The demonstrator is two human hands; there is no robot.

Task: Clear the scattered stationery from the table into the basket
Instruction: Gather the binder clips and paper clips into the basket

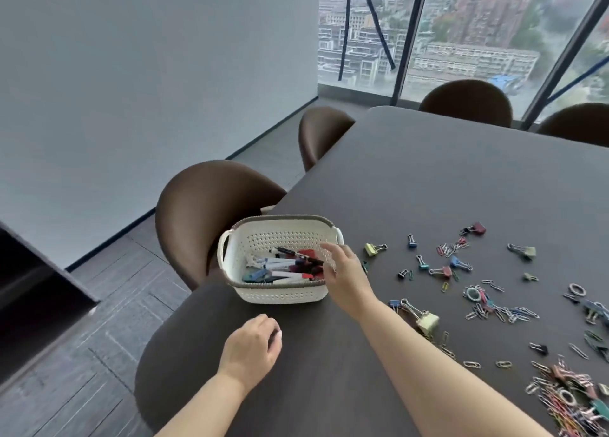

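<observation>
A white perforated basket (280, 293) with a grey rim stands near the table's left edge and holds several markers and pens (283, 265). My right hand (346, 276) hovers over the basket's right rim, fingers apart, holding nothing that I can see. My left hand (252, 347) rests loosely curled on the table in front of the basket, with nothing visible in it. Binder clips (428, 319) and paper clips (494, 308) lie scattered to the right of the basket. A denser pile of clips (566, 400) sits at the lower right.
The dark table (445, 179) stretches back toward a large window. Brown chairs (204, 205) stand along its left side, and more stand at the far end. A yellow binder clip (374, 248) lies just right of the basket.
</observation>
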